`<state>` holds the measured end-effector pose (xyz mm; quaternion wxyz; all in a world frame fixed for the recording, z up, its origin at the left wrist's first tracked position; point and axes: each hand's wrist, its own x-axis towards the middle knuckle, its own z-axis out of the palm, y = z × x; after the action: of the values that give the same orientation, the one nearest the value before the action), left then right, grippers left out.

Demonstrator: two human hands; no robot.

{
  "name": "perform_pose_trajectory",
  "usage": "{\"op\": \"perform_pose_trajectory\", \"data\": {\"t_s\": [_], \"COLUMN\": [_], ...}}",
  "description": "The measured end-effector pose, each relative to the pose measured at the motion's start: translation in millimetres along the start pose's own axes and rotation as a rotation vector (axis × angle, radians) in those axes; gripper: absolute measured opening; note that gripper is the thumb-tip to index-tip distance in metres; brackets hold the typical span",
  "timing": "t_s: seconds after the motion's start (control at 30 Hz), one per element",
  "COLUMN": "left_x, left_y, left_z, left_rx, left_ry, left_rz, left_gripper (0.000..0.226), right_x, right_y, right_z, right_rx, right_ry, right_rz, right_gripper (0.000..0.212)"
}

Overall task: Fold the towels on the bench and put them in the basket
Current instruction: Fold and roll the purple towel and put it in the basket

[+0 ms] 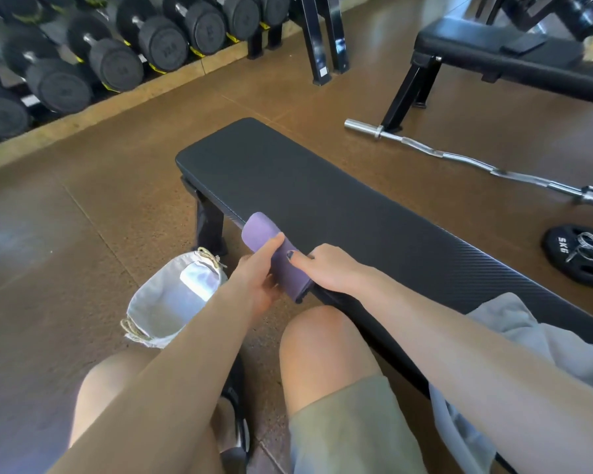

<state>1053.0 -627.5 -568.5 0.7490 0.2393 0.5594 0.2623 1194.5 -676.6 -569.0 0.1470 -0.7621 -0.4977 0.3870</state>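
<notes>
A folded purple towel [261, 230] hangs over the near edge of the black bench [322, 193]. My left hand [259, 275] grips it from the left side, thumb on top. My right hand [326, 268] holds its right edge, with the thumb pressed on the towel's top. A white fabric basket [161, 309] with rope handles stands on the floor to the left of the bench, and a folded white towel [199, 278] lies inside it. A grey towel [528, 340] lies crumpled on the bench near my right forearm.
A rack of black dumbbells [117, 59] runs along the far left. A curl bar [476, 162] and a 5 kg plate [579, 254] lie on the brown floor at right. A second bench [493, 56] stands at far right. My knees are below the bench edge.
</notes>
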Motion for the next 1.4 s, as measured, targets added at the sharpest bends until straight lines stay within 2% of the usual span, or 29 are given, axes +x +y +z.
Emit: {"op": "perform_pose_trajectory", "data": {"t_s": [0.13, 0.17, 0.2, 0.23, 0.3, 0.37, 0.43, 0.5, 0.57, 0.73, 0.87, 0.97, 1.1, 1.17, 1.2, 1.27, 1.33, 1.4], "left_x": [-8.1, -13.9, -20.0, -25.0, -36.8, -51.3, -66.1, -79.3, -87.7, -87.4, -85.3, -77.5, -56.1, -38.7, -27.3, -5.2, 19.1, 45.1], "left_y": [10.0, 16.5, 24.9, 34.2, 53.5, 71.2, 86.0, 97.9, 105.2, 111.2, 114.2, 115.2, 117.2, 115.7, 114.7, 109.8, 101.1, 94.3], "left_z": [-17.8, -23.8, -31.0, -40.3, -60.5, -82.4, -101.4, -115.4, -127.3, -156.8, -174.5, -192.8, -222.0, -238.6, -247.5, -262.9, -272.7, -274.6], "left_rx": [0.191, 0.311, 0.494, 0.726, 1.141, 1.375, 1.504, 1.587, 1.635, 1.766, 1.79, 1.814, 1.776, 1.691, 1.6, 1.251, 0.865, 0.566], "left_ry": [0.042, 0.064, 0.098, 0.128, 0.107, 0.057, 0.023, -0.019, -0.062, -0.158, -0.231, -0.25, -0.151, -0.029, 0.029, 0.054, 0.024, 0.013], "left_rz": [0.188, 0.264, 0.359, 0.462, 0.593, 0.617, 0.594, 0.565, 0.543, 0.483, 0.466, 0.487, 0.515, 0.51, 0.478, 0.309, 0.113, 0.038], "left_gripper": [0.072, 0.067, 0.061, 0.057, 0.055, 0.054, 0.047, 0.042, 0.047, 0.042, 0.04, 0.04, 0.043, 0.06, 0.074, 0.094, 0.085, 0.064], "right_x": [-15.8, -17.7, -17.4, -17.5, -18.0, -20.0, -24.4, -29.6, -34.3, -36.7, -37.1, -28.8, -13.9, -2.9, 5.0, 20.0, 35.8, 52.4], "right_y": [-19.9, -25.6, -32.5, -40.8, -56.8, -74.1, -91.2, -106.6, -120.4, -135.5, -145.4, -152.7, -160.2, -156.8, -151.9, -140.3, -132.7, -129.9], "right_z": [0.7, 1.7, 4.2, 6.6, 9.5, 9.5, 5.7, 4.9, 15.3, 48.1, 69.7, 91.1, 112.9, 124.8, 132.5, 150.5, 168.4, 185.8], "right_rx": [0.103, 0.105, 0.084, 0.056, 0.038, 0.16, 0.313, 0.312, 0.169, -0.048, 0.04, 0.11, 0.321, 0.408, 0.465, 0.589, 0.683, 0.768], "right_ry": [-0.115, -0.132, -0.133, -0.124, -0.092, -0.034, -0.028, -0.1, -0.188, -0.207, -0.385, -0.484, -0.513, -0.466, -0.428, -0.373, -0.36, -0.369], "right_rz": [-0.06, -0.101, -0.132, -0.16, -0.208, -0.275, -0.359, -0.431, -0.479, -0.49, -0.409, -0.33, -0.197, -0.122, -0.08, 0.004, 0.072, 0.114], "right_gripper": [0.05, 0.042, 0.031, 0.028, 0.063, 0.09, 0.097, 0.086, 0.067, 0.039, 0.032, 0.036, 0.031, 0.029, 0.031, 0.036, 0.032, 0.026]}}
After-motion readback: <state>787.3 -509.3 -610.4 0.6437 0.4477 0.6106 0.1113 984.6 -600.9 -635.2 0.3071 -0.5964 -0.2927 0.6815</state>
